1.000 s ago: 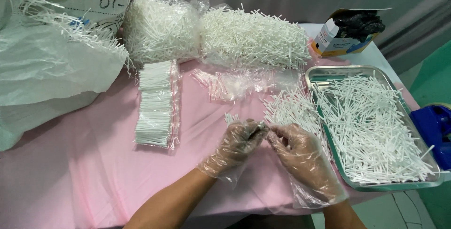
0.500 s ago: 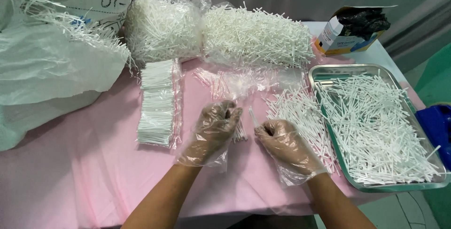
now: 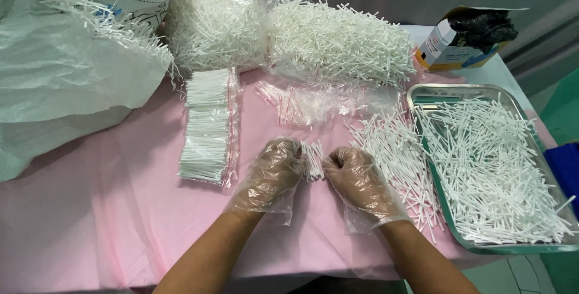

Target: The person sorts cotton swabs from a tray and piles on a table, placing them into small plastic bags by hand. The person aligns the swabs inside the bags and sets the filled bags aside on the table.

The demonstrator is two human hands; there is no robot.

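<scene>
**Small bundle of sticks now gathered between both gloved hands**

A small bundle of white sticks [image 3: 312,160] sits just above the pink desk [image 3: 108,209], held between the two hands near the front edge. The left hand [image 3: 272,174], in a loose clear plastic glove, has its grip curled closed on the bundle's left side; the right hand [image 3: 360,180], gloved the same way, is fisted, with its grip closed at the bundle's right side. Half a second ago the hands were spread apart with fingers open over the loose sticks; a second ago they were pinching something dark together. They have since closed in on a tidy handful, so a batch looks to have been collected and squared up.

Just right of the hands lies a loose scatter of sticks [image 3: 395,149] on the desk, running up to the metal tray [image 3: 422,92], which is heaped with more white sticks. Left of the hands, a clear flat bag [image 3: 208,128] holds sticks packed in neat rows. Empty clear sleeves [image 3: 307,102] lie beyond the hands. At the back, two bulging clear bags [image 3: 277,28] are stuffed with sticks, a large white sack [image 3: 66,83] slumps at the left, and an open cardboard box [image 3: 464,44] holds dark gloves.
</scene>
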